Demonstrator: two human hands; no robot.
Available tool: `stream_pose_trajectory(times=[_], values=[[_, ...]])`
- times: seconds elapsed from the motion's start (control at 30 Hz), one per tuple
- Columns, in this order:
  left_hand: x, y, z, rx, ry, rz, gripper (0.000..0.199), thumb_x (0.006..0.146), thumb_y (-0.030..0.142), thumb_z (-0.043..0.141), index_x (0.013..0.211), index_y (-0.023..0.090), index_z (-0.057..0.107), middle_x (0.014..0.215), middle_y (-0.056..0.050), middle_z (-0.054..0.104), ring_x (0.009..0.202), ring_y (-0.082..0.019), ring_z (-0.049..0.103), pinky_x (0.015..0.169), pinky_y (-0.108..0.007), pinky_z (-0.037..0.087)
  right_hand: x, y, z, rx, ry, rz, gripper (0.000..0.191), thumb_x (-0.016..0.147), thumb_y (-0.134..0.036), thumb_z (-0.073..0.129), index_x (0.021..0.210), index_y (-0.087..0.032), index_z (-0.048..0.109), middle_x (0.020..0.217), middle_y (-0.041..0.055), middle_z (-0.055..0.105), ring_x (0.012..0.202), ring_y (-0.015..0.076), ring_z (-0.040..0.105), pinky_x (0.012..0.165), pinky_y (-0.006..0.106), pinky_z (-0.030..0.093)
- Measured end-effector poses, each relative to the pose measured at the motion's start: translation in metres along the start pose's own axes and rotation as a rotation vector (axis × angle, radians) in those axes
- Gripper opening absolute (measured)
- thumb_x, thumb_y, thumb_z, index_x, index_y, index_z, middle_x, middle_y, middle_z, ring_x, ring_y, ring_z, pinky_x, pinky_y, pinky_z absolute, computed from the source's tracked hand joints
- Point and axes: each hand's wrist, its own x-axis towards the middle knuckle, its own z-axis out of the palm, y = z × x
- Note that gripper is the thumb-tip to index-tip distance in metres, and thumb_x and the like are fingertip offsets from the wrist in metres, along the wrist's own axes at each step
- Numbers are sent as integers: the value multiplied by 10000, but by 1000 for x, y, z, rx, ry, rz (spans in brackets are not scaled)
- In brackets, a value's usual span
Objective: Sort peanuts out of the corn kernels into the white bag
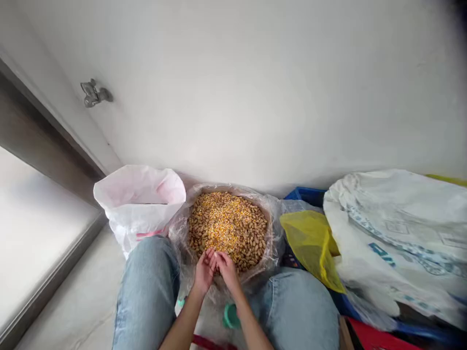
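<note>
"What does the head view give you?"

"I have the left hand (204, 273) and the right hand (227, 270) side by side at the near edge of a clear plastic bag (275, 214). Its rim is open, just beyond the gap between the left knee (149, 272) and the right knee (302, 306)."

"Where are the kernels?"

"The yellow kernels (221, 228) lie heaped in the middle of the bag, with peanuts (257, 240) showing thickly toward its right edge. From my fingers, the heap is straight ahead, away from the body."

"Any long axis?"

"None I can read; the heap is roundish."

"Which hand is nearer?"

"Neither clearly. Both reach the near edge about equally."

"And the fingers?"

"Curled inward on both hands, tips close together, little gap. I can't tell whether they hold anything."

"Neighbours?"

"A white sack (126, 228) beside the bag's left edge; yellow mesh (310, 238) off its right."
</note>
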Motion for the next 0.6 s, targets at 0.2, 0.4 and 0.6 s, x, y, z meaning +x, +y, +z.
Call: stream_pose_trajectory(times=[0.2, 0.4, 0.6], values=[[1, -6, -5, -36, -1, -42, 174, 779, 152, 461, 850, 78, 602, 846, -116, 665, 837, -162, 625, 749, -239, 511, 42, -10, -29, -275, 364, -53, 287, 726, -376, 437, 849, -162, 583, 754, 63, 621, 690, 184, 552, 683, 299, 410], [1, -5, -6, -61, -35, -40, 184, 779, 175, 473, 888, 96, 598, 910, -109, 665, 892, -170, 611, 773, -248, 504, 83, -21, -41, -692, 239, 27, 282, 718, -269, 451, 973, -196, 546, 798, 49, 610, 684, 168, 549, 596, 264, 372], [4, -6, -5, -74, -3, -30, 199, 789, 209, 472, 891, 98, 601, 916, -112, 660, 908, -172, 604, 786, -254, 496, 82, -21, -36, -693, 214, 19, 191, 714, -271, 469, 860, -188, 563, 759, 45, 610, 665, 163, 543, 597, 268, 368]])
